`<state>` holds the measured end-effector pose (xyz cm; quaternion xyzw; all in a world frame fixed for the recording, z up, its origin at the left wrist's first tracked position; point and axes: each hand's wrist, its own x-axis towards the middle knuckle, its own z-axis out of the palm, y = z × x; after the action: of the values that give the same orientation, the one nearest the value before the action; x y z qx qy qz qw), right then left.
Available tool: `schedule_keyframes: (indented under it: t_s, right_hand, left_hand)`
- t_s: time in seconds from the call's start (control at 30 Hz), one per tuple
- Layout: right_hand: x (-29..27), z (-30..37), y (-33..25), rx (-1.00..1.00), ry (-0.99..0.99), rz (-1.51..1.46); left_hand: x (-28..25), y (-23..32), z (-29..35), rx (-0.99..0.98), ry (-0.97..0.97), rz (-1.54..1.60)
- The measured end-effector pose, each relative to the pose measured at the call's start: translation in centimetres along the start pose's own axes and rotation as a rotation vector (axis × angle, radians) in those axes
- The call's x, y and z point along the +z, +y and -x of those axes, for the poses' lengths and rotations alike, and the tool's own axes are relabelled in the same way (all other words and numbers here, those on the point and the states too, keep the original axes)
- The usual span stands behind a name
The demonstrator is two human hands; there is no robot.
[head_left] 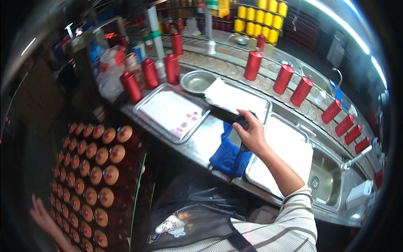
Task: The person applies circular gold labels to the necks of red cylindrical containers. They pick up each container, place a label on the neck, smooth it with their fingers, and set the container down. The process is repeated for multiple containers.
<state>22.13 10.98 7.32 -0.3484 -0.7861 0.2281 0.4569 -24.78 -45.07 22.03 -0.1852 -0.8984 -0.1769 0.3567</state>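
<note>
Dark tool [224,114]: an elongated piece in the right hand [251,132], raised in front of the body over the steel counter [200,146]; its far end lies across the view between two trays (its exact kind is hard to tell).
Right hand: thumb and forefinger pinch the near end of the tool; the forearm comes up from a striped sleeve [296,216].
Blue cloth [228,158]: crumpled on the counter, below the tool and hand.
Left tray [154,126]: metal, with a white sheet that bears purple marks at one end.
Middle tray [269,110]: beyond the hand, with a white sheet partly overhanging its left end.
Right tray [249,175]: under the forearm, also covered in white.
Metal bowl [196,83]: round, just behind the left and middle trays.
Sink [331,169]: right of the right tray, its drain visible.
Left hand [40,215]: far off at the lower left, fingers loosely spread (dim there), near the tan discs.
Tan discs [101,155]: rows of rounds with shiny centres, left of the counter.
Red bottles [253,66]: spaced along the ledge behind the trays, more at left.
Yellow containers [268,18]: stacked in the background.
</note>
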Motion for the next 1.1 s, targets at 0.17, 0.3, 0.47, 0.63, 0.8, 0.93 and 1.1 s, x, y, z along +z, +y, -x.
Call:
schedule_keyframes:
  t_s: [0.17,0.3,0.47,0.63,0.8,0.93,1.1]
  right_hand:
    - [-5.8,-5.0,11.0,0.092,0.346,0.376]
    - [-13.3,-9.1,20.8,0.278,0.555,0.614]
    - [-19.6,-18.8,25.6,0.604,0.439,0.790]
    - [-27.8,-20.7,34.7,0.769,0.330,0.913]
    - [-29.8,-18.1,39.2,0.771,0.388,0.893]
    - [-29.3,-17.5,38.1,0.759,0.365,0.943]
    - [-28.7,-15.2,36.5,0.725,0.389,1.079]
  left_hand:
    - [12.1,37.5,0.2,0.637,-0.471,0.963]
    - [20.2,63.6,5.2,1.068,-0.647,1.281]
    - [24.4,87.3,11.4,1.198,-0.562,1.056]
    - [24.6,102.7,21.5,1.054,-0.790,1.192]
    - [24.7,104.8,27.2,1.120,-0.807,1.225]
    - [27.5,107.2,29.2,0.955,-0.591,1.482]
    - [26.1,105.2,28.9,0.679,-0.404,1.772]
